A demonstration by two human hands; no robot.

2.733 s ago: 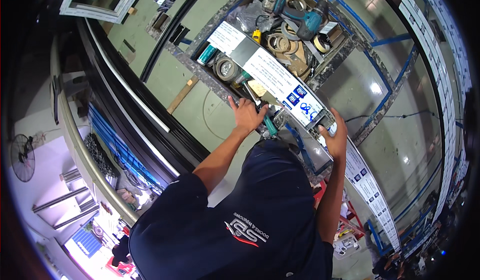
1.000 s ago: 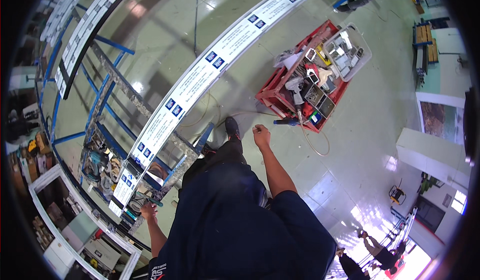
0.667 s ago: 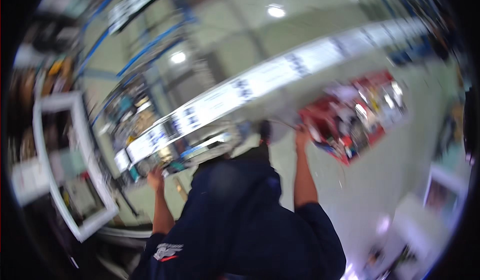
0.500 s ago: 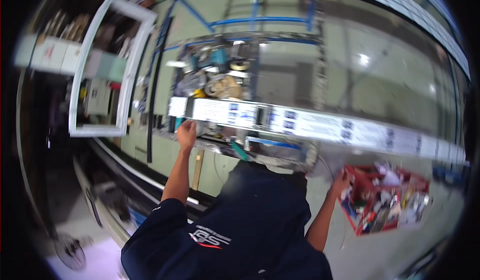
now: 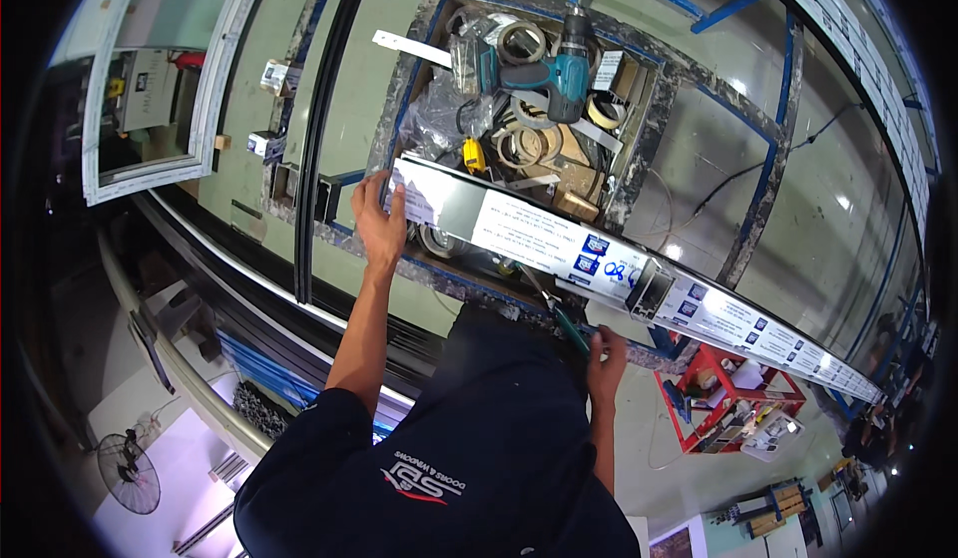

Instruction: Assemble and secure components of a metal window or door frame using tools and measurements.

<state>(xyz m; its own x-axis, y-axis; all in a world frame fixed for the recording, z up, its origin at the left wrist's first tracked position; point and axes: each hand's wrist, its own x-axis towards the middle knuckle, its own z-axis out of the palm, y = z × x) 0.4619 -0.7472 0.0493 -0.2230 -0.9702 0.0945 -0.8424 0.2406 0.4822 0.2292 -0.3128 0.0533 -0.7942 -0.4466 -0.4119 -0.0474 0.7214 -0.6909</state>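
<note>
A long metal profile [image 5: 456, 206] with white printed protective film lies across the work frame, running from the middle left to the far lower right. My left hand [image 5: 379, 227] grips its left end, fingers round the edge. A short dark hollow bracket [image 5: 651, 290] sits on the profile's film. My right hand [image 5: 605, 360] is low, just right of a green-handled tool [image 5: 571, 330], with its fingers curled together; what they hold, if anything, I cannot make out.
Beyond the profile, a tray [image 5: 651, 124] carries a teal cordless drill [image 5: 567, 81], tape rolls [image 5: 523, 145] and a yellow tool [image 5: 473, 155]. A red crate [image 5: 689, 445] of parts stands at lower right. Black profiles [image 5: 317, 159] and a white window frame [image 5: 210, 89] are at left.
The view has turned, so the profile now slants down to the right. My right hand has moved from beside the red crate to near the green-handled tool. My left hand now grips the profile's end.
</note>
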